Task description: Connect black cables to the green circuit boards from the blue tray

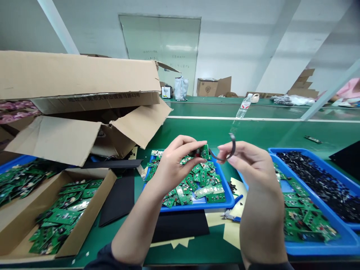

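Observation:
My left hand [182, 157] pinches a small green circuit board [205, 152] between thumb and fingers, held above a blue tray [194, 207] of similar boards. Just to the right, my right hand [247, 161] is closed on a thin black strip [233, 144] that curls up past the fingertips. One end of the strip reaches toward the board; whether it is attached there I cannot tell. Below the hands, blue-handled cutters [232, 216] lie on yellowish paper [218, 219] beside the tray.
At left stand an open carton [84, 78] and a low cardboard box [87, 221] of boards. On the right are a blue tray [317, 249] of boards and another blue tray [295, 151] of small black parts. A water bottle [243, 107] stands farther back.

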The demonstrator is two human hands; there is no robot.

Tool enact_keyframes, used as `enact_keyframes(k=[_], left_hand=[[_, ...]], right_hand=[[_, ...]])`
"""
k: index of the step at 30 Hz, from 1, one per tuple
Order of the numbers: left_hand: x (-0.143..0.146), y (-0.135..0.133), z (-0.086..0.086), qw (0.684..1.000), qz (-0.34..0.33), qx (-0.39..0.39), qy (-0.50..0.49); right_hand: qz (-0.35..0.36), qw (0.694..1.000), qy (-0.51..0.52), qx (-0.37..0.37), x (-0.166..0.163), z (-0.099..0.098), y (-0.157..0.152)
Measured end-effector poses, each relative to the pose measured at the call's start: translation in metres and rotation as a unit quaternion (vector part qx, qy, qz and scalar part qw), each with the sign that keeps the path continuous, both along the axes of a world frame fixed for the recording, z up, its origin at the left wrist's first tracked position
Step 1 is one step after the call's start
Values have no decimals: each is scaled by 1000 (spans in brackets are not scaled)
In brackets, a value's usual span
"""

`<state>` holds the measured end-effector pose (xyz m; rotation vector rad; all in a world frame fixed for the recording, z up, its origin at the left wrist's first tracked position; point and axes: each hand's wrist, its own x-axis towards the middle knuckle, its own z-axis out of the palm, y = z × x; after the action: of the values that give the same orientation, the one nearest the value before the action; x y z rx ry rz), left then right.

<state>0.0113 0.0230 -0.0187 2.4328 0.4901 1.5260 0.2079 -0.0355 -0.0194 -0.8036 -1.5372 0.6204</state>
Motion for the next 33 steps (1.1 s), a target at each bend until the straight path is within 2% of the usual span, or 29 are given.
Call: enact_keyframes(k=[2, 5, 10, 16, 19, 21, 26, 30, 33], left_hand=[[1, 0, 0, 1000, 14, 27, -5], [1, 0, 0, 997, 39, 61, 2], [1, 0, 0, 996, 48, 73, 9], [0, 1, 0, 1000, -4, 13, 10], [-1, 1, 1, 997, -57, -55, 11], [-3, 0, 1, 990, -86, -113, 14], [-7, -3, 3, 969, -138, -201, 45], [-7, -5, 5, 970, -146, -183, 69], [-4, -6, 5, 977, -104, -157, 104]], right_hand=[[12, 998, 38, -54, -3, 0, 1], [39, 991, 27, -122, -11, 2, 2], [52, 987, 11, -150, -18, 9, 0], [89, 982, 18, -165, -17, 6, 4], [147, 971, 34, -185, -17, 2, 8], [161, 967, 45, -191, -17, 1, 10], [129, 977, 41, -167, -20, 1, 11], [83, 986, 31, -141, -24, -1, 13], [30, 991, 36, -126, -28, -5, 15]])
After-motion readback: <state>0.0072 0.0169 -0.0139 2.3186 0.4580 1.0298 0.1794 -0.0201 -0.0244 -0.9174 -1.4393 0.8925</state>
